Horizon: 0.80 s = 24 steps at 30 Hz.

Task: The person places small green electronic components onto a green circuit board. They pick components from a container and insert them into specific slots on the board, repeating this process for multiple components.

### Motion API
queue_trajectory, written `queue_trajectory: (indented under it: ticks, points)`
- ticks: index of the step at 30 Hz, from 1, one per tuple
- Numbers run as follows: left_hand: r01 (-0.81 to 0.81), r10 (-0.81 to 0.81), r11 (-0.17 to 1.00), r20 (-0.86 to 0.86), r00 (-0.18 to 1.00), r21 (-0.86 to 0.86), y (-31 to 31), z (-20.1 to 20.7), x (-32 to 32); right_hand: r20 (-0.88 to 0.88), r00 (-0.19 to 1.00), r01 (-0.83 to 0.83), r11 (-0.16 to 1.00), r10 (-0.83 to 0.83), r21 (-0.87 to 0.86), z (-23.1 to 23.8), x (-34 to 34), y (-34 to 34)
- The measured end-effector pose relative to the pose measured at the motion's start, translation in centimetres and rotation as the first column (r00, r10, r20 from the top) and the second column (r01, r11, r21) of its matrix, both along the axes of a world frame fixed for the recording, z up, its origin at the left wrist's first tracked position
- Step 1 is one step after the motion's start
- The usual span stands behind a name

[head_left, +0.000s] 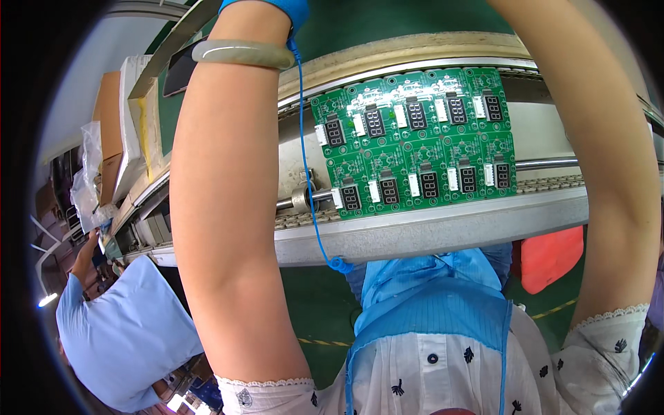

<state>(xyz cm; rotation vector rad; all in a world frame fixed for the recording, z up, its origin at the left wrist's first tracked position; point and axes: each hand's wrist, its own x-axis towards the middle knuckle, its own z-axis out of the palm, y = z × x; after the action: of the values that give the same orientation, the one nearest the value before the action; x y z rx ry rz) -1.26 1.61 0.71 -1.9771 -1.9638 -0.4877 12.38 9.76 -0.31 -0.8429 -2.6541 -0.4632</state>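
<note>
Head view, looking down between two raised forearms. Both forearms rise from the lower edge and run out of frame at the top; neither of the hands is in view, so I cannot tell whether they are spread, closed or pinching anything.

Left forearm [228, 207]: pale green bangle [242, 54] near the wrist, blue wrist strap [273, 8] just above it at the frame edge. A blue coiled cord [308, 173] hangs from the strap down to a clip at the front of the blue apron [436, 304].

Right forearm [595, 152]: bare, lace-edged sleeve at the bottom corner.

Between the two forearms, below where the hands leave the frame: a green circuit board panel [418, 142], ten small boards in two rows of five, each with a dark digit display and a white connector. It lies flat across the conveyor rails [429, 228], overlapping the near chain track and a round steel shaft.

Handling (judgement): panel looks light, stiff and thin, but brittle along the break lines between boards; soldered parts and displays are fragile and static-sensitive. Best taken by the bare outer edges with both hands, not by the components.

Edges and room: the near metal rail edge runs just under the panel; the curved far rim of the conveyor lies beyond it. Open rail to the right of the panel; the cord hangs close beside its left edge.

Beyond the left forearm, another person in a light blue smock [124, 332] works beside stacked cardboard boxes [117, 131]. A red container [550, 259] sits low, inside the right forearm.
</note>
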Motion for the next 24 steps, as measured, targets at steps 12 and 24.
queue_trajectory:
  ticks: [12,24]
  points:
    - [0.09,-0.103,0.991,0.139,0.985,0.1,-0.8,0.4,0.6,-0.371,0.928,-0.113,0.977,0.039,-0.18,0.5,3.8,-0.4]
    - [0.087,-0.077,0.995,0.95,0.304,0.053,-9.8,0.8,8.2,-0.563,0.741,-0.477,0.304,-0.365,-0.825,0.4,14.1,-6.9]
